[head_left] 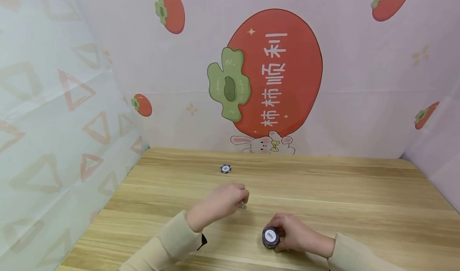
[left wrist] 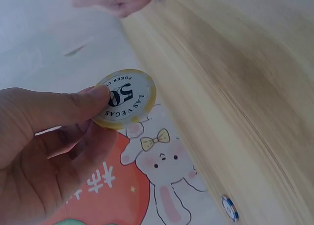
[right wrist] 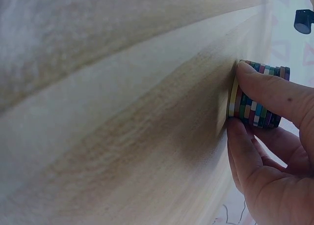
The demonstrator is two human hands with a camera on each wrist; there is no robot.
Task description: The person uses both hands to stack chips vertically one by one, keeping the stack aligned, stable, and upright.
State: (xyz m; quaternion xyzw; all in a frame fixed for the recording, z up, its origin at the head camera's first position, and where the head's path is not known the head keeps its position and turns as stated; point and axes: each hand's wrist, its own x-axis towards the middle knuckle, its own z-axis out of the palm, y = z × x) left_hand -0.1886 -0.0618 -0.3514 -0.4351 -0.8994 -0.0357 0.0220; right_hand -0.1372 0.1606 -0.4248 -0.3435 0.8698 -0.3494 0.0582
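Between thumb and fingers, my left hand pinches a yellow-edged poker chip marked 50, Las Vegas; in the head view only a sliver of it shows under the fingers. My right hand grips a stack of poker chips at the front of the table, thumb on one side and fingers on the other. Its top chip reads 500. Seen in the right wrist view, the stack has many coloured edges and its base meets the tabletop.
A single dark blue and white chip, marked 10, lies flat toward the back of the wooden table. Behind the table hangs a backdrop with persimmons and a rabbit. A patterned sheet covers the left side.
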